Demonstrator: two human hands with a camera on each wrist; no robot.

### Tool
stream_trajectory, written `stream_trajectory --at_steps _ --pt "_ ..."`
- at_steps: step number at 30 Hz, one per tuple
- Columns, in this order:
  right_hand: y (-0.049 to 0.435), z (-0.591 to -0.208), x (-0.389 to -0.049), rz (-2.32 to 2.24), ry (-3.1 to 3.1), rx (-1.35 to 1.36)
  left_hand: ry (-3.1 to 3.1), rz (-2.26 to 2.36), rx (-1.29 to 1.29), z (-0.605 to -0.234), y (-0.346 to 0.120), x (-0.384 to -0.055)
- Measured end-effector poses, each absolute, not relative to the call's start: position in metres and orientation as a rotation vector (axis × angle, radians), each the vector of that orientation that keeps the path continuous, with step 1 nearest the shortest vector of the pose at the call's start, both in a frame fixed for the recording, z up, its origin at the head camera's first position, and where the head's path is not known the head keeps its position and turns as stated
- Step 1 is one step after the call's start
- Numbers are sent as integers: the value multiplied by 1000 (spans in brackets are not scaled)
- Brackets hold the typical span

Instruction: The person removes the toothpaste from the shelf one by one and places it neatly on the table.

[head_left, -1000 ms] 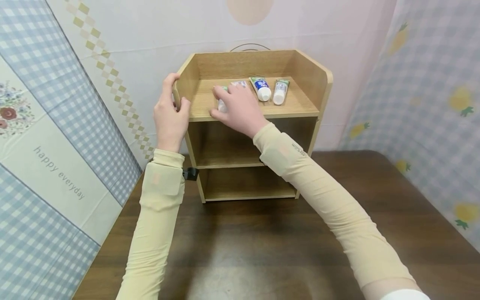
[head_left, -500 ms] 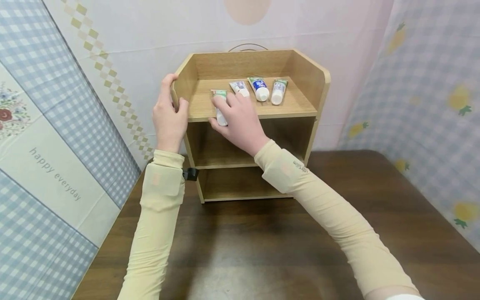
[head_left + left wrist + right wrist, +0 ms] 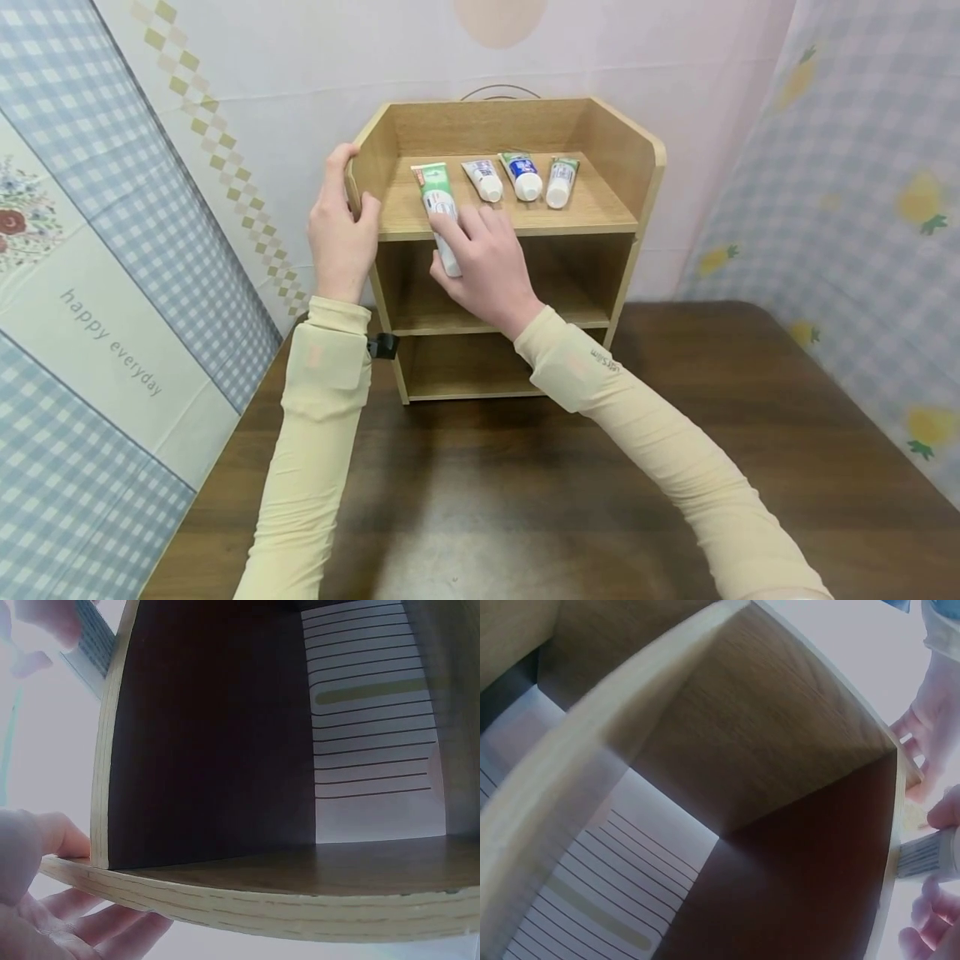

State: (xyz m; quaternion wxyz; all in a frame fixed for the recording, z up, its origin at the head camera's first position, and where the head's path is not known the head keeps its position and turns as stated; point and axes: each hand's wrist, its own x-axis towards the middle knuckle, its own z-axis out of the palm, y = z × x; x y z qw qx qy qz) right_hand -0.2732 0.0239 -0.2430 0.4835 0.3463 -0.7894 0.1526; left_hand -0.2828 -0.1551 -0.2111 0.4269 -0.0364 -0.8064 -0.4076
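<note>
Tubes: four. One green tube (image 3: pixel 432 182), in the right hand; three others lie on the top board of the shelf: one white tube (image 3: pixel 483 181), one blue tube (image 3: pixel 522 177), one grey tube (image 3: pixel 561 183). These three lie in a row, caps toward the front edge; white just beside blue, grey at the right end.

Shelf (image 3: pixel 622 150): one, light wood, upright on the worktop (image 3: pixel 480 500). Top board walled on three sides; two open compartments below.

Worktop: one, dark brown wood.

Hands: two, in pale yellow sleeves (image 3: pixel 300 467).

Left hand (image 3: pixel 341 237): part-curled, gripping the shelf's left side panel near its front edge, thumb on the inner side, fingers round the outside. Black clip (image 3: pixel 383 346) at the wrist.

Right hand (image 3: pixel 487 262): nearly closed, pinching the green tube toward its cap end between thumb and forefinger; the other fingers bent, close together. Tube tilted, its flat tail over the left part of the top board, its lower end out past the front edge. Contact between tail and board: cannot tell.

Cloth (image 3: pixel 300 67): pale, behind the shelf, with a checkered strip at left.
</note>
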Motion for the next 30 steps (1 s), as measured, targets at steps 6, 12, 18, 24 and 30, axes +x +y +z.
stream_trajectory --at_steps 6,12,18,24,30 --pt "25 -255 -270 413 -1888 845 -2020 -1013 -91 -211 -155 -282" --pt "29 -263 -272 458 -1884 827 -2027 -1013 -98 -211 -155 -282" --pt "34 -273 -271 535 -1919 823 -2011 -1004 -114 -213 -156 -282" --pt "38 -283 -271 559 -1909 831 -2007 -990 -119 -214 -155 -283" --pt "40 -288 -269 590 -1902 840 -2004 -987 -114 -214 -155 -284"
